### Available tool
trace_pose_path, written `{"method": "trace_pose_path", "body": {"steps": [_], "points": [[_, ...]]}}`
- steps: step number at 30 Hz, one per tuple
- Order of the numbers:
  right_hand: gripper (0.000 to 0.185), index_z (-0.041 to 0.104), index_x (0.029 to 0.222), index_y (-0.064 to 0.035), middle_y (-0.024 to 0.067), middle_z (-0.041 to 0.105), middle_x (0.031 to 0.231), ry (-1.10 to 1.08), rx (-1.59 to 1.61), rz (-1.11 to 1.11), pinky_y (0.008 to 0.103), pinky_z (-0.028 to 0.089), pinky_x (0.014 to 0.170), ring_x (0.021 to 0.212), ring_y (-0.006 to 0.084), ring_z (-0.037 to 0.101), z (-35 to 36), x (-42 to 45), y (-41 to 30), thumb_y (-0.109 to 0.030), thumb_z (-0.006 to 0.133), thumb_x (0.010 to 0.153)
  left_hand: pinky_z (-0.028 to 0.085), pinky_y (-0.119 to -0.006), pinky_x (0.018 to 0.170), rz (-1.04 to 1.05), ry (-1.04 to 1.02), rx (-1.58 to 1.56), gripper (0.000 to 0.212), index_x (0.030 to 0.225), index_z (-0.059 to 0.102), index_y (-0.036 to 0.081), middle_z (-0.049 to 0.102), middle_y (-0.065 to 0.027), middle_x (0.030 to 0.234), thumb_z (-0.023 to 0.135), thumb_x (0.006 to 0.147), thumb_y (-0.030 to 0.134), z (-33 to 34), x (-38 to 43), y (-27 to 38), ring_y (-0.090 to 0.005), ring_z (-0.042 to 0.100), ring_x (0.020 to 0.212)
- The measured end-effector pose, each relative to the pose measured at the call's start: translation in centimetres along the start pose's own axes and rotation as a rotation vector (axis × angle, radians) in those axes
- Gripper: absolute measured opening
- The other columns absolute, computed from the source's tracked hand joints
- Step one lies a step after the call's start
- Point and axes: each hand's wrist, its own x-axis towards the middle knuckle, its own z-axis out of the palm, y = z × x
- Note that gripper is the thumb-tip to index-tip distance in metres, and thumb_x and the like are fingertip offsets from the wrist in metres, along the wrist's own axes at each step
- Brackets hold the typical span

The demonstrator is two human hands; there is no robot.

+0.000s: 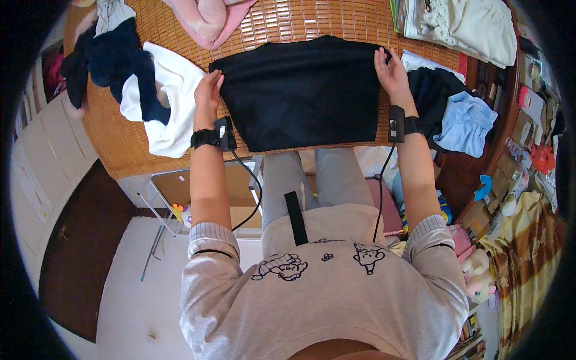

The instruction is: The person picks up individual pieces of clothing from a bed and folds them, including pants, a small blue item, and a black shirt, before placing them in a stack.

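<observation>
A black cloth garment point(306, 94) lies spread fairly flat on the woven bamboo mat point(279, 20) in front of me, its near edge close to the mat's front edge. My left hand point(209, 92) is at its upper left corner, fingers curled against the fabric. At the opposite upper corner, my right hand point(392, 74) has a bit of the black cloth between thumb and fingers. Each wrist wears a black strapped device with a cable. Which garment it is, I cannot tell.
Left of the garment lie a white cloth point(173, 99) and dark clothing point(112, 58). Pink plush fabric point(211, 22) is at the far side. On the right are light-blue shorts point(465, 119), black clothing point(427, 94) and stacked white clothes point(477, 27). An open drawer point(243, 220) sits below the mat.
</observation>
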Motion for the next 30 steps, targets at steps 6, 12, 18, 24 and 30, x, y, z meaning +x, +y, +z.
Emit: {"method": "trace_pose_path", "body": {"steps": [6, 12, 18, 24, 30], "points": [[0.03, 0.042, 0.099, 0.0004, 0.0107, 0.05, 0.088, -0.025, 0.09, -0.013, 0.0378, 0.047, 0.082, 0.088, 0.0238, 0.054, -0.5, 1.2, 0.0, -0.006, 0.062, 0.078, 0.052, -0.037, 0.067, 0.018, 0.098, 0.115, 0.021, 0.095, 0.048, -0.003, 0.057, -0.0125, 0.088, 0.057, 0.08, 0.008, 2.5, -0.2, 1.0, -0.0257, 0.059, 0.081], [0.015, 0.052, 0.088, -0.0033, 0.0073, 0.053, 0.086, -0.105, -0.054, -0.079, 0.0322, 0.047, 0.074, 0.077, 0.0197, 0.052, -1.2, 1.0, 0.5, -0.01, 0.062, 0.078, 0.05, -0.03, 0.048, 0.029, 0.097, 0.261, 0.023, 0.103, 0.048, 0.003, 0.054, -0.0084, 0.092, 0.056, 0.082, 0.009, 1.6, 0.1, 0.3, -0.0203, 0.06, 0.067], [0.013, 0.053, 0.088, -0.0042, 0.0045, 0.054, 0.081, -0.045, -0.235, -0.058, 0.0302, 0.046, 0.073, 0.076, 0.0169, 0.05, -5.6, 1.6, -1.0, -0.009, 0.06, 0.079, 0.047, -0.024, 0.043, 0.246, 0.001, 0.44, 0.038, 0.116, 0.044, 0.004, 0.054, -0.0078, 0.096, 0.058, 0.08, 0.007, 0.6, -3.1, -1.1, -0.0145, 0.056, 0.061], [0.014, 0.053, 0.084, -0.0063, 0.0, 0.054, 0.076, 0.078, -0.7, -0.051, 0.0267, 0.045, 0.068, 0.071, 0.0134, 0.051, -8.2, -0.8, -0.5, -0.009, 0.063, 0.075, 0.045, -0.024, 0.06, 0.692, -0.045, 1.096, 0.036, 0.106, 0.05, 0.002, 0.052, -0.0042, 0.089, 0.066, 0.074, 0.008, -5.0, -8.2, -5.9, -0.0109, 0.051, 0.07], [0.042, 0.04, 0.091, -0.0066, 0.0044, 0.05, 0.063, 0.187, -1.356, -0.389, 0.0251, 0.038, 0.038, 0.042, 0.0116, 0.044, -11.7, -2.3, 0.8, -0.018, 0.071, 0.065, 0.037, -0.019, 0.062, 0.067, -0.064, 0.705, 0.017, 0.079, 0.055, 0.005, 0.049, 0.0043, 0.071, 0.069, 0.073, 0.012, -9.9, -12.6, -11.0, -0.0057, 0.044, 0.066]]}}
